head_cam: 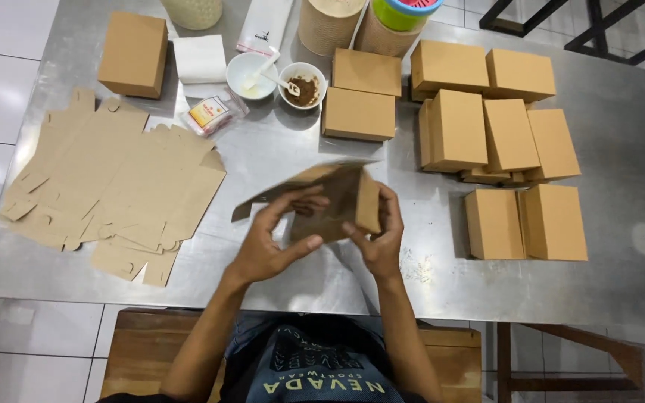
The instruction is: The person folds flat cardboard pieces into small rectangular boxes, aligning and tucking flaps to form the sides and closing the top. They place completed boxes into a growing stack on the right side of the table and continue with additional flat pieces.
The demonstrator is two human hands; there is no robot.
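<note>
You hold a half-folded cardboard box (335,200) above the middle of the steel table (621,149), just in front of your chest. Your left hand (270,239) grips its near left side, the fingers curled over the upper flap and the thumb stretched out underneath, so the card is pinched between them. Your right hand (381,237) clasps the right end, fingers wrapped round the upright panel and the thumb pressed on its inner face.

To your left a pile of flat box blanks (110,179) lies spread on the table. One finished box (134,54) stands beyond it at the far left. On your right, well apart from your hands, finished boxes (505,142) sit in a cluster, some stacked, some side by side. Beyond the box you hold are two small white bowls: an empty-looking one with a spoon (251,75) and one holding brown powder (302,86), beside a small packet (213,113) and a folded white paper (199,60).
</note>
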